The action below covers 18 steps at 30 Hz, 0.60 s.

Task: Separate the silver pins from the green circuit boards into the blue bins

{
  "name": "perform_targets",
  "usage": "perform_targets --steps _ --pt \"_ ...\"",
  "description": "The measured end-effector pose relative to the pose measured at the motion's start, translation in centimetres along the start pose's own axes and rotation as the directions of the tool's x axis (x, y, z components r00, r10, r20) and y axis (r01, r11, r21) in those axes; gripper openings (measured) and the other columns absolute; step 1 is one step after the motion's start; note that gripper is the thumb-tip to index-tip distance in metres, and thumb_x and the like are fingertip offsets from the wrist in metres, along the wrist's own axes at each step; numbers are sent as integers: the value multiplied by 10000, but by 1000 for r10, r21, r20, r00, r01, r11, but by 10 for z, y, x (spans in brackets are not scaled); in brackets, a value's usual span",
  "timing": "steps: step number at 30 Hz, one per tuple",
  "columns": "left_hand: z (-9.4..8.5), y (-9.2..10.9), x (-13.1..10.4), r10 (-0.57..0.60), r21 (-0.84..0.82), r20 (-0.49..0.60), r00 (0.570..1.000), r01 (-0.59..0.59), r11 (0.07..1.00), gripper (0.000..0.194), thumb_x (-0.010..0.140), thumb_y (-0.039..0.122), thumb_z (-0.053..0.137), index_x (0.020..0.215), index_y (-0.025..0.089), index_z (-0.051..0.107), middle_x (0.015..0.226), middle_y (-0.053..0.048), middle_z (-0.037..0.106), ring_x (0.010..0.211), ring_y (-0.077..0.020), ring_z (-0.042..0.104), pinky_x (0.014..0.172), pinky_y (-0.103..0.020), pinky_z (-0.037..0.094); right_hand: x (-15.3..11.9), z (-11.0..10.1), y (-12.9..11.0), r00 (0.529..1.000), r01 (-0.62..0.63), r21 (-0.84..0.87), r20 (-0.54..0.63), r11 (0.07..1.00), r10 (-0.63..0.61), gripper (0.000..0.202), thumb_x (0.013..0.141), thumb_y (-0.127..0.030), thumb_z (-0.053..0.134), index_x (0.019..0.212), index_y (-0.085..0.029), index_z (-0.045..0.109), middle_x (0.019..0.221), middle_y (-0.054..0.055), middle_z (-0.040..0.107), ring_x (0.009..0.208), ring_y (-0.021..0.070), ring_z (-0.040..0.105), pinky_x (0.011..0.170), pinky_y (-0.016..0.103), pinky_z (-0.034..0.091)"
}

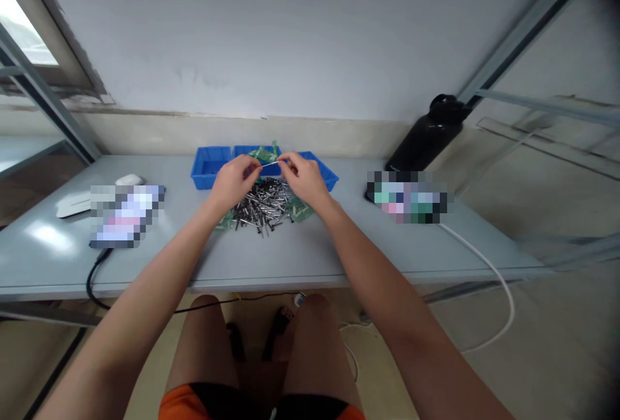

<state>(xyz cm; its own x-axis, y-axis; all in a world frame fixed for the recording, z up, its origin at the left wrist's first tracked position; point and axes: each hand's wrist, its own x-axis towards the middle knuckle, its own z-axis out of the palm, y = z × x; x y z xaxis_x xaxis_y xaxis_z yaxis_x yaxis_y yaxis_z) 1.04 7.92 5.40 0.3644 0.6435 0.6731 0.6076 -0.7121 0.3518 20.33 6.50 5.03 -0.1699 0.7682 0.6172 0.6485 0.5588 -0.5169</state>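
A thin, light-coloured metal rod (270, 164) spans the gap between my hands, above a heap of loose screws or pins (264, 203). Its left end is pinched in the closed fingertips of my left hand (236, 178). My right hand (305, 176) is closed on the other end. The heap mixes silver and dark pieces, some with dark heads. Green plastic bags (300, 209) lie against it. Behind my hands stand a left blue bin (206, 181), a middle blue bin (242, 150) and a right blue bin (329, 178). The middle one has green plastic in it.
To the left lie a phone (128, 216) on a black cable, a white case (128, 180) and a flat white object (72, 205). A second phone (407, 201) with a white cable (484, 258) lies right, before a black bottle (426, 136). A wall backs the grey table (271, 265).
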Motion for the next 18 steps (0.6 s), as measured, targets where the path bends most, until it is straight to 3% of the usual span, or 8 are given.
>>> perform_targets --steps 10,18 --pt "4 -1 0 -2 3 124 992 2 1000 112 860 205 532 846 174 638 800 -42 640 633 -130 545 632 -263 442 -3 -1 -12 998 56 50 18 997 -57 216 926 -354 427 965 -207 580 663 -15 586 565 118 516 617 254 392" --pt "4 -1 -1 -4 14 112 994 2 1000 131 869 241 534 875 184 651 825 -44 656 661 -135 558 650 -267 448 -4 -1 -12 999 43 38 24 998 -44 242 927 -376 416 985 -214 587 662 -13 585 578 124 518 626 254 393"
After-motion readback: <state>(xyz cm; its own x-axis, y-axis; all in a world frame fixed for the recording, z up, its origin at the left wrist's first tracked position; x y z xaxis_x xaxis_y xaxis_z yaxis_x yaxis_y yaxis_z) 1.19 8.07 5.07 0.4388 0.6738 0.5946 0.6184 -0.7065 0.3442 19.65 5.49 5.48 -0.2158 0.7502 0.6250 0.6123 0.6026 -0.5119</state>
